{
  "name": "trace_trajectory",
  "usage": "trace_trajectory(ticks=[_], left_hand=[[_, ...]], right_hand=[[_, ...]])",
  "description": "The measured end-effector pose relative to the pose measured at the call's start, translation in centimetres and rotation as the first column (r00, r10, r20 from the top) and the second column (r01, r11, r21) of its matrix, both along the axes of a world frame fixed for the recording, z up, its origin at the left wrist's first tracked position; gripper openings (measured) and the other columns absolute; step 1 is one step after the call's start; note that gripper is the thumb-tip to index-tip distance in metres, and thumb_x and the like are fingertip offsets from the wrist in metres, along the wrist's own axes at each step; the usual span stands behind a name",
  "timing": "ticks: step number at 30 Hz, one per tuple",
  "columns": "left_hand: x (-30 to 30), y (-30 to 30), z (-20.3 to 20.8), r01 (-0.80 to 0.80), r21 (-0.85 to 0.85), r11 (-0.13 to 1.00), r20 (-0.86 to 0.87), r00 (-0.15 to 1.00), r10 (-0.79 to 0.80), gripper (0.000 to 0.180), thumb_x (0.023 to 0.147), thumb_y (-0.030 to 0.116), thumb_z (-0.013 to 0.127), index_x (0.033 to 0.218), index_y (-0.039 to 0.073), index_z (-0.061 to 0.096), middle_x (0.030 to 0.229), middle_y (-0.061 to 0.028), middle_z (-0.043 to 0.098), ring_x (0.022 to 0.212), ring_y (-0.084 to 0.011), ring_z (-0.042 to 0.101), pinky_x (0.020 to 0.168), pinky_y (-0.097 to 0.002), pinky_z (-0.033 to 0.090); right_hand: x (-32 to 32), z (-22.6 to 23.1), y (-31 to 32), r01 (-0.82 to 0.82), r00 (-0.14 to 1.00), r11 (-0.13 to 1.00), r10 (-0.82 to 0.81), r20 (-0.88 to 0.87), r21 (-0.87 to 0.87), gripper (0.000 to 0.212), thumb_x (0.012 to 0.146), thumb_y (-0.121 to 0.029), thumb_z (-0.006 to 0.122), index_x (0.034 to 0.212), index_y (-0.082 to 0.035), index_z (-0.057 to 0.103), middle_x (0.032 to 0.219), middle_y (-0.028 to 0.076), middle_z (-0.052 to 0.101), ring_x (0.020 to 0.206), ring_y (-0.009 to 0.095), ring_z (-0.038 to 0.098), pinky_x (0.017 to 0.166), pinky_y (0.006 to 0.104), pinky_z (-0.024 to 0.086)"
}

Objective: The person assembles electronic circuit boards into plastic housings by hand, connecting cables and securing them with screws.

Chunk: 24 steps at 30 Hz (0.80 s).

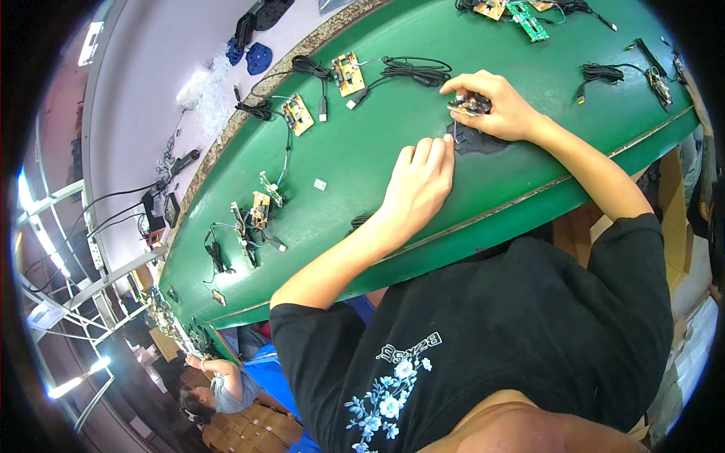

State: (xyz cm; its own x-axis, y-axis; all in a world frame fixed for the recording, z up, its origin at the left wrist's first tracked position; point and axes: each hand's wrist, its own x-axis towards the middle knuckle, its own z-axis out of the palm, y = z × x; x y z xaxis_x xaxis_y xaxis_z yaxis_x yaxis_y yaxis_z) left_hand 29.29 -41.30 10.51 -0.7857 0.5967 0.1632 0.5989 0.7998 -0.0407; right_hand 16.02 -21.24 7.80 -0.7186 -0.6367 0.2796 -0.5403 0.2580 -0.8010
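My right hand (498,106) is closed around a small circuit board (470,106) with dark parts on it, held just above the green bench. Close beside it, my left hand (423,180) has its fingers pressed together at the edge of a flat black piece (483,143) lying on the bench. A thin pale line, like a wire, shows by the left fingertips under the board. What the left fingers pinch is too small to tell. The right palm hides part of the black piece.
Orange-brown boards (348,74) with coiled black cables (415,72) lie along the far side of the green bench (355,151). More boards (260,210) sit at left, and a green board (527,21) at far right. Beyond lies clear plastic wrap (208,98). Another person (226,385) works at lower left.
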Motion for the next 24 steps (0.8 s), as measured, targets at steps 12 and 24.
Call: trace_trajectory(ticks=[12, 24], left_hand=[[-3.3, -0.7, -2.8, -0.212, 0.706, 0.676, 0.251, 0.967, 0.041, 0.019, 0.083, 0.006, 0.077, 0.103, 0.004, 0.076, 0.095, -0.0097, 0.068, 0.087, -0.0281, 0.064, 0.078, -0.0388, 0.051], [-3.5, -0.1, -2.1, -0.179, 0.623, 0.761, 0.255, 0.967, 0.019, 0.022, 0.086, 0.008, 0.073, 0.107, 0.005, 0.074, 0.093, -0.01, 0.064, 0.086, -0.0293, 0.061, 0.076, -0.0404, 0.048]], right_hand=[[-1.4, 1.0, 0.3, -0.124, 0.992, 0.991, 0.124, 0.023, 0.04, 0.014, 0.082, -0.008, 0.078, 0.091, -0.006, 0.067, 0.085, 0.008, 0.068, 0.083, 0.027, 0.062, 0.078, 0.0384, 0.048], [-3.8, 3.0, -2.3, -0.234, 0.922, 0.806, 0.362, -0.14, 0.543, 0.018, 0.069, -0.003, 0.075, 0.081, -0.01, 0.064, 0.081, 0.004, 0.068, 0.084, 0.027, 0.062, 0.085, 0.0375, 0.043]])
